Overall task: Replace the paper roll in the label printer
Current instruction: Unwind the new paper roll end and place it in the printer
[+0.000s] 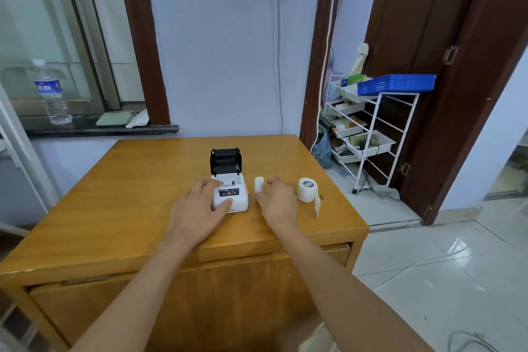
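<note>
A small white label printer [232, 196] sits mid-table with its black lid [225, 160] standing open at the back. My left hand [200, 207] grips the printer's left side, thumb on its front edge. A thin white roll core [259, 184] stands upright just right of the printer. My right hand [276, 200] rests on the table beside that core, fingers spread, thumb and index near it but holding nothing. A fuller white paper roll [308, 190] with a loose tail hanging down lies further right, close to the table's right side.
The wooden table [128, 208] has its right edge near the fuller roll. A white wire shelf rack [371, 134] with a blue basket stands to the right by a dark door. A water bottle [53, 91] stands on the window sill at left.
</note>
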